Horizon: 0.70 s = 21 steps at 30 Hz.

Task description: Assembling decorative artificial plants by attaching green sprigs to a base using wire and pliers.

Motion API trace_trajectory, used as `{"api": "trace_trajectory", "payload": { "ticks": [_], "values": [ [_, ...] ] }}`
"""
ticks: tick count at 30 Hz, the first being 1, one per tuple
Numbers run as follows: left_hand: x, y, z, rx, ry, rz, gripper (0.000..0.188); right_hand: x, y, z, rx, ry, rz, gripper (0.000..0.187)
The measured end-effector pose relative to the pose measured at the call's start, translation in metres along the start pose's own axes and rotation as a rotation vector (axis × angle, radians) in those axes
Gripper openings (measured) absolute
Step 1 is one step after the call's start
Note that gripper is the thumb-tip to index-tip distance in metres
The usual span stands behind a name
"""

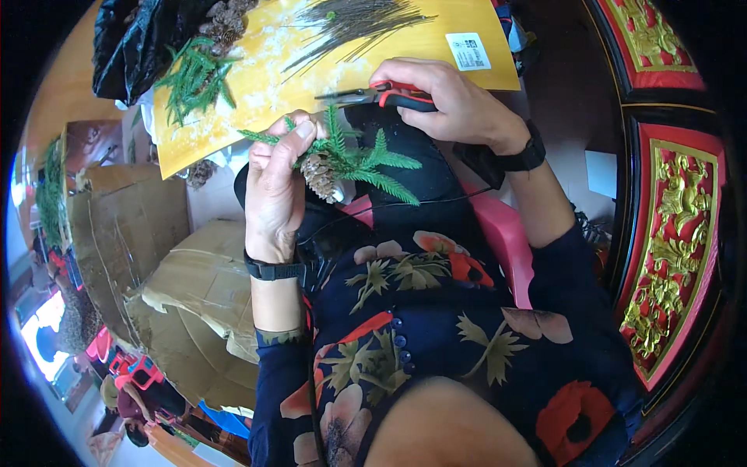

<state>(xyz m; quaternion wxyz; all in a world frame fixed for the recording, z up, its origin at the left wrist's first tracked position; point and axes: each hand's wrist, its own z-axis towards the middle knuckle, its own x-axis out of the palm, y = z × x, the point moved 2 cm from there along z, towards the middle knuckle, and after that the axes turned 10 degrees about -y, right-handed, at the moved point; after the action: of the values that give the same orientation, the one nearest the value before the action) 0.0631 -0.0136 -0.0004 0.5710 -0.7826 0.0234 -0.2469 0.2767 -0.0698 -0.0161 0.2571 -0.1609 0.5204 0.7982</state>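
Yellow board fills the upper frame; left hand pinches a pine cone with green sprigs, right hand grips red-handled pliers; cardboard lies lower left.

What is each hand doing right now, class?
Left hand: closed on a pine cone and green sprigs.
Right hand: closed on red-handled pliers.
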Motion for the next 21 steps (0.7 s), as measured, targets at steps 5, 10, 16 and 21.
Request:
{"api": "trace_trajectory", "payload": {
  "ticks": [5, 10, 16, 21],
  "values": [
    [-0.006, 0.006, -0.003, -0.186, -0.024, -0.160, 0.013, 0.007, 0.008, 0.008, 0.039, 0.214, 0.113, 0.038],
    [-0.011, 0.010, -0.004, -0.259, -0.033, -0.256, 0.016, 0.012, 0.009, 0.013, -0.094, 0.152, 0.125, 0.039],
    [-0.013, 0.012, -0.003, -0.245, -0.078, -0.256, 0.020, 0.012, 0.009, 0.018, -0.182, 0.092, 0.085, 0.040],
    [-0.010, 0.011, -0.002, -0.278, 0.039, -0.280, 0.020, 0.013, 0.007, 0.018, -0.211, 0.088, 0.064, 0.038]
  ]
}}
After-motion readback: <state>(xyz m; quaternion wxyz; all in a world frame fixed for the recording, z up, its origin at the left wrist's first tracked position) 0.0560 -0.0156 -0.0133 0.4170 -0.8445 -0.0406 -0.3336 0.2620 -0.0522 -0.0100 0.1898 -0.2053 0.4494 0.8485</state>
